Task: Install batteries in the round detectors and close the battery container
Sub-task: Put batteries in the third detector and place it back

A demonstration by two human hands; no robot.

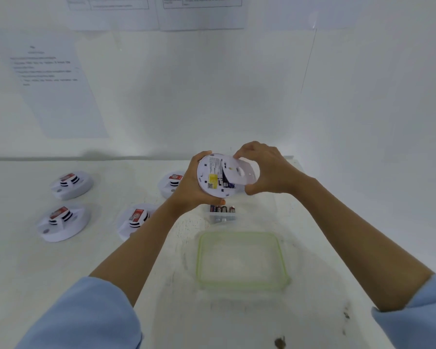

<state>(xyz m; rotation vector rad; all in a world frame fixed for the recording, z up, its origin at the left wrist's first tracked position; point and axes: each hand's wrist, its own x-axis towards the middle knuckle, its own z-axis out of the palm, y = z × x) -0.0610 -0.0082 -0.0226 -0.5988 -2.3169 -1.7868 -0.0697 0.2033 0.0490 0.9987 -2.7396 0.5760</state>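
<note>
Above the table's (90, 263) middle, a detector (215, 181) is gripped by the left hand (189, 188); its cover (240, 172) is pinched by the right hand (269, 170). If misaligned, the cover could be jammed or dropped.

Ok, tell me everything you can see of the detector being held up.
The held detector is a round white plastic disc, raised above the table and tilted, back facing the camera. The back shows printed text, a yellow label, a small code sticker and a dark battery bay. The left hand grips its left edge; the right hand pinches a white cover plate lying over its right half.
</note>
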